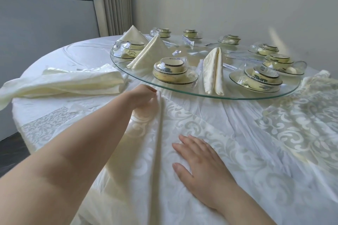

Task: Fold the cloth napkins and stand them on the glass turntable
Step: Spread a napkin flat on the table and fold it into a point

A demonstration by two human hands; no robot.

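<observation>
Both hands are on a cream damask cloth napkin (170, 120) in the lower centre of the frame. The left hand (144, 97) pinches its far folded edge with curled fingers, and the right hand (201, 166) presses it flat with straight fingers. Under it is a round table with white cloth (73, 51). In the upper centre lies a round glass turntable (201, 95). On it three folded cream napkins (214, 71) stand among plastic-wrapped yellow bowl sets (173, 71). Loose cream napkins (64, 82) lie at middle left.
</observation>
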